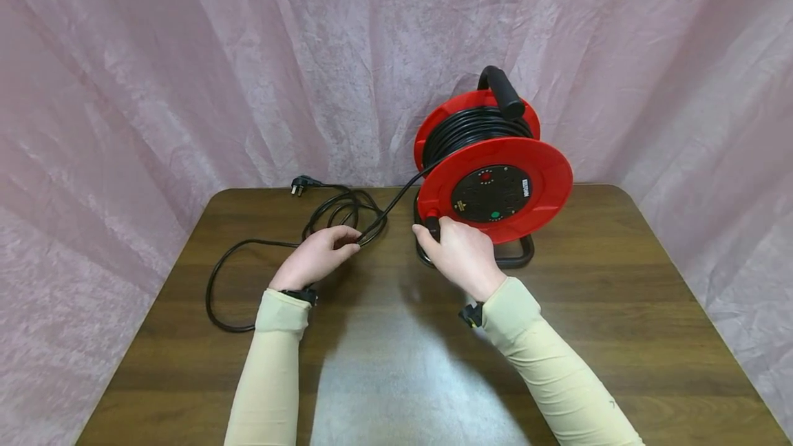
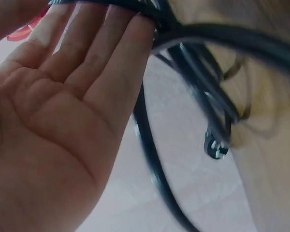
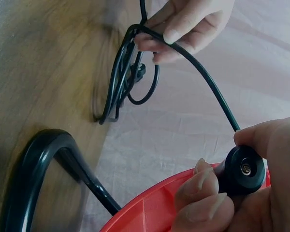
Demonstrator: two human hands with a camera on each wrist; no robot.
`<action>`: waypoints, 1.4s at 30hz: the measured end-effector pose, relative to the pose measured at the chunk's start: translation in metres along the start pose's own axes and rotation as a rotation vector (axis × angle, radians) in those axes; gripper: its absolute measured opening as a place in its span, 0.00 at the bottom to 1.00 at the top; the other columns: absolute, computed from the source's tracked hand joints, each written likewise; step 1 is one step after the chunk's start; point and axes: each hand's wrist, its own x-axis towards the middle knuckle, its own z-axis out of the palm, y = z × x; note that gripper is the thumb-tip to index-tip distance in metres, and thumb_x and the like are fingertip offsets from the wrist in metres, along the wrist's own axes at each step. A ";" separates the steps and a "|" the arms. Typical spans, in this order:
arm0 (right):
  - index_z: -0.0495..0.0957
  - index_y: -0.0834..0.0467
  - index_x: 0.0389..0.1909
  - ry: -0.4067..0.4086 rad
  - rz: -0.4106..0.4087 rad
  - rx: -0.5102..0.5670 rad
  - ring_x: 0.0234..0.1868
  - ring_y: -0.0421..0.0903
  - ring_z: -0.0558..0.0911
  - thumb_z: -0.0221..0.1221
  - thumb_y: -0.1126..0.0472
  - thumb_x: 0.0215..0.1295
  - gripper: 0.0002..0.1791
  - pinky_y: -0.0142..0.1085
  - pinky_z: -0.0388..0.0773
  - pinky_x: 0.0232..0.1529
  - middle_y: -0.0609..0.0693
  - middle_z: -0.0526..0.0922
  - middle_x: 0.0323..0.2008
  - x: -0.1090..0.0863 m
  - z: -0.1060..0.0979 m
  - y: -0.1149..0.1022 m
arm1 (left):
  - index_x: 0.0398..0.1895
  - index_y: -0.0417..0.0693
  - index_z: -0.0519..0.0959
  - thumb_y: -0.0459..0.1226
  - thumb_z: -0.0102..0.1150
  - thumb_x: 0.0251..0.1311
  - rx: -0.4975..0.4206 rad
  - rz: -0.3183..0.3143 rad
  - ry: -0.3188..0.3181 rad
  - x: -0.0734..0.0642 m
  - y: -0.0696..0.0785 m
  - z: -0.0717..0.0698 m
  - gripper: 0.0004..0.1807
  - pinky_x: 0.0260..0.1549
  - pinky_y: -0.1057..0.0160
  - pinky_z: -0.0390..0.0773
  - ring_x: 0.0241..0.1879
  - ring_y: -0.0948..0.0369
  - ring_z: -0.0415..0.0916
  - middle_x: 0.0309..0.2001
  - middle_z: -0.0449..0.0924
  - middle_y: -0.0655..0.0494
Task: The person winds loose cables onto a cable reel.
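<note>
A red cable reel with black cable wound on its drum stands at the back right of the table. My right hand grips the black winding knob low on its front disc; thumb and fingers curl round it. From the drum a length of cable runs down to my left hand. There the thumb and fingers pinch it, as the right wrist view shows. Beyond that hand the cable lies in loose loops, ending in a black plug with metal pins.
A black tube stand supports the reel, and a black carry handle tops it. One wide cable loop spreads left over the wooden table. Pink curtains hang behind and at both sides.
</note>
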 end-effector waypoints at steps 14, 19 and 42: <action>0.70 0.55 0.21 -0.001 0.009 -0.004 0.17 0.49 0.74 0.49 0.35 0.74 0.30 0.44 0.70 0.18 0.48 0.72 0.14 0.003 -0.006 0.000 | 0.79 0.43 0.61 0.55 0.69 0.63 0.410 -0.054 0.028 -0.016 -0.010 -0.021 0.48 0.65 0.34 0.64 0.71 0.38 0.59 0.73 0.62 0.38; 0.70 0.55 0.21 0.004 0.001 -0.007 0.17 0.49 0.74 0.49 0.36 0.74 0.30 0.44 0.69 0.17 0.48 0.72 0.14 0.005 -0.006 0.000 | 0.78 0.42 0.63 0.46 0.70 0.64 0.520 0.045 -0.050 -0.014 -0.022 -0.020 0.43 0.64 0.31 0.63 0.73 0.37 0.58 0.75 0.59 0.36; 0.70 0.55 0.22 -0.061 0.009 0.009 0.17 0.49 0.74 0.48 0.36 0.75 0.30 0.43 0.70 0.17 0.48 0.72 0.14 -0.001 0.001 0.004 | 0.58 0.42 0.78 0.38 0.62 0.72 0.392 0.117 -0.015 -0.022 -0.060 -0.021 0.16 0.65 0.40 0.64 0.60 0.45 0.70 0.57 0.75 0.44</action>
